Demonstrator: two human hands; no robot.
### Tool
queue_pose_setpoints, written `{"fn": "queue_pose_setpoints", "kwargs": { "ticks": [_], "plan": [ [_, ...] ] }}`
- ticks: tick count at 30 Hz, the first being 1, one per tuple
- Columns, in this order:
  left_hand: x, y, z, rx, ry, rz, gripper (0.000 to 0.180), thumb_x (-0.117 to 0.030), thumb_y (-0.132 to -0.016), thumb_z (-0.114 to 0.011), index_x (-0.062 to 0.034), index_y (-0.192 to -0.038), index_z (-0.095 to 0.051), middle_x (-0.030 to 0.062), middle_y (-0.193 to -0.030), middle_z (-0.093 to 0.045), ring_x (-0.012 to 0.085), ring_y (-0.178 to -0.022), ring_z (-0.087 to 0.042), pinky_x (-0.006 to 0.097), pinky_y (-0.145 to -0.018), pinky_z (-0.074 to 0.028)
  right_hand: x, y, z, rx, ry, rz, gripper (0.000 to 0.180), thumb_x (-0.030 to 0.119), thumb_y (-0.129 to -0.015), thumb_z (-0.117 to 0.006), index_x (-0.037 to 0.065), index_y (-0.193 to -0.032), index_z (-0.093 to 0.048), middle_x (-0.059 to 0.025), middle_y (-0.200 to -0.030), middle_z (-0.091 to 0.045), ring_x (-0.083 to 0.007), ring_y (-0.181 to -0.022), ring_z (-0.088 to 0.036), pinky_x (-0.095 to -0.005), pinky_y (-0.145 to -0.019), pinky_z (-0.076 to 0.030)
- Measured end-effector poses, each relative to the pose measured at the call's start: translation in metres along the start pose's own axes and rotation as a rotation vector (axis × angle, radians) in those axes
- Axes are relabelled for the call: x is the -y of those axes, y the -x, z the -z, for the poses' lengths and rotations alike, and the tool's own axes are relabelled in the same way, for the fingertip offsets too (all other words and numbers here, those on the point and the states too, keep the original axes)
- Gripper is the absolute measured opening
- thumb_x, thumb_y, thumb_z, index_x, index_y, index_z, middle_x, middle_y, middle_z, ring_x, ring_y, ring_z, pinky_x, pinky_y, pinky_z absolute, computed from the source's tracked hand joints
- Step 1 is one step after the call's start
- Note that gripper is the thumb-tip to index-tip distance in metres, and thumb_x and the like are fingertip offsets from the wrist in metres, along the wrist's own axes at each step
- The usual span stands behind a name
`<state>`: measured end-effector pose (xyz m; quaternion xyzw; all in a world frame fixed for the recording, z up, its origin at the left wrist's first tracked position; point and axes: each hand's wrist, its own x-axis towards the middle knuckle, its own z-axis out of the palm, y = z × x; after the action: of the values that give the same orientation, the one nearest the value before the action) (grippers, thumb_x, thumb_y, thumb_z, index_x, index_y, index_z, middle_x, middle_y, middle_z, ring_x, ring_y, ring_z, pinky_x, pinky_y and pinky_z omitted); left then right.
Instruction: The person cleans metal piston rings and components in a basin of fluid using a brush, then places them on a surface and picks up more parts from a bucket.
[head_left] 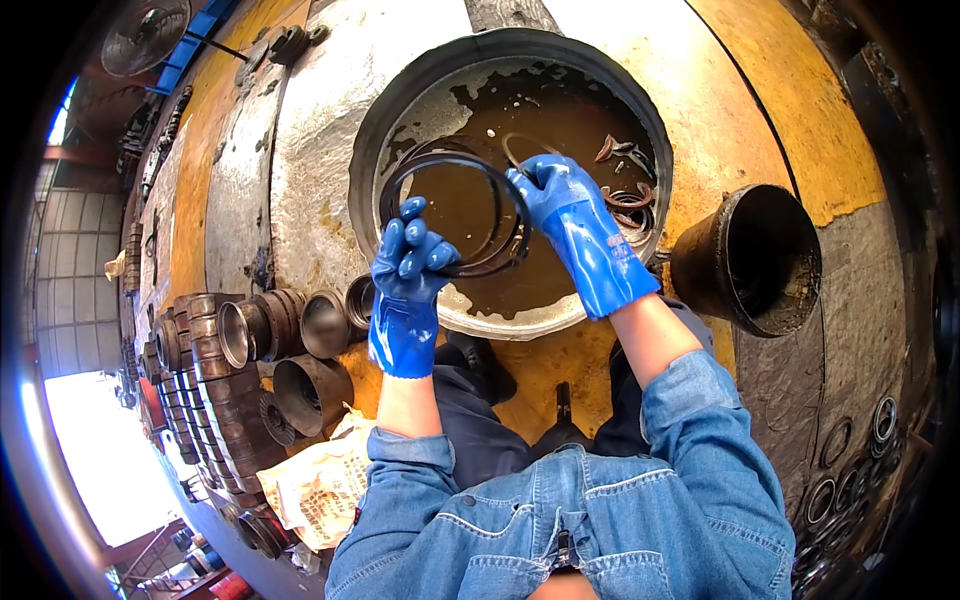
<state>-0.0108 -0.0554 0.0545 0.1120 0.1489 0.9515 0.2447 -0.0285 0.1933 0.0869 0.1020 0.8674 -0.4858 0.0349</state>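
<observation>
My left hand (408,285), in a wet blue rubber glove, is curled round a few thin dark rings (520,222) held together over a wide round tub (366,140). Gloved alike, my right hand (568,205) pinches the edge of a thin ring (508,150) just beyond the bundle; part of that ring is hidden. Murky brown liquid (570,100) with patches of pale foam fills the tub below. Curved metal pieces (628,200) lie inside at its right wall.
A dark open bucket (745,260) stands right of the tub. Stacked metal cylinders (240,330) and a printed paper sack (325,480) are at the left. Several rings (850,485) lie on the floor at lower right. A fan (145,35) shows at upper left.
</observation>
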Motion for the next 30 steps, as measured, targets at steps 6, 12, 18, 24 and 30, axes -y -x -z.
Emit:
{"fn": "queue_pose_setpoints", "kwargs": {
  "ticks": [6,12,18,24,30],
  "plan": [
    [-0.013,0.009,0.018,-0.226,-0.374,-0.123,0.047,-0.028,-0.108,-0.059,-0.0001,-0.146,-0.053,0.0079,-0.118,-0.07,0.0153,-0.078,-0.066,0.04,-0.09,-0.053,-0.013,-0.01,0.006,0.065,-0.356,0.096,0.028,0.031,-0.094,-0.074,0.005,-0.104,-0.078,-0.0098,-0.086,-0.076,-0.0201,-0.076,-0.071,-0.0334,-0.074,-0.055],
    [-0.011,-0.001,0.019,-0.357,-0.307,-0.184,0.035,-0.02,-0.105,-0.062,0.0017,-0.133,-0.063,0.0178,-0.113,-0.075,0.0283,-0.091,-0.074,0.045,-0.085,-0.061,-0.015,-0.013,0.001,0.422,-1.203,0.033,0.027,0.021,-0.101,-0.068,0.0,-0.115,-0.076,-0.0137,-0.109,-0.078,-0.0173,-0.086,-0.073,-0.029,-0.079,-0.059],
    [0.008,-0.005,-0.019,-0.584,-0.889,-0.251,0.038,-0.022,-0.102,-0.07,0.0035,-0.13,-0.064,0.0189,-0.112,-0.076,0.0248,-0.087,-0.075,0.038,-0.078,-0.061,-0.021,-0.025,0.028,0.39,-1.242,0.005,0.027,0.024,-0.104,-0.062,0.004,-0.117,-0.074,-0.0166,-0.114,-0.078,-0.0146,-0.085,-0.074,-0.0295,-0.074,-0.059],
    [0.001,0.0,-0.011,-0.519,-0.69,-0.165,0.036,-0.021,-0.102,-0.069,0.0013,-0.13,-0.067,0.012,-0.102,-0.077,0.0072,-0.06,-0.057,0.03,-0.066,-0.052,-0.039,-0.035,0.04,0.502,-1.398,-0.003,0.031,0.029,-0.106,-0.06,0.005,-0.119,-0.074,-0.0176,-0.117,-0.077,-0.0112,-0.069,-0.069,-0.024,-0.058,-0.051],
    [-0.021,0.001,0.005,0.057,0.048,-0.168,0.038,-0.022,-0.111,-0.05,0.0011,-0.141,-0.057,0.0064,-0.108,-0.077,0.0032,-0.053,-0.052,0.027,-0.064,-0.045,-0.057,-0.052,0.052,0.454,-1.537,-0.03,0.04,0.039,-0.107,-0.057,0.007,-0.125,-0.072,-0.0174,-0.122,-0.076,-0.008,-0.061,-0.062,-0.0234,-0.055,-0.046]
  ]
}}
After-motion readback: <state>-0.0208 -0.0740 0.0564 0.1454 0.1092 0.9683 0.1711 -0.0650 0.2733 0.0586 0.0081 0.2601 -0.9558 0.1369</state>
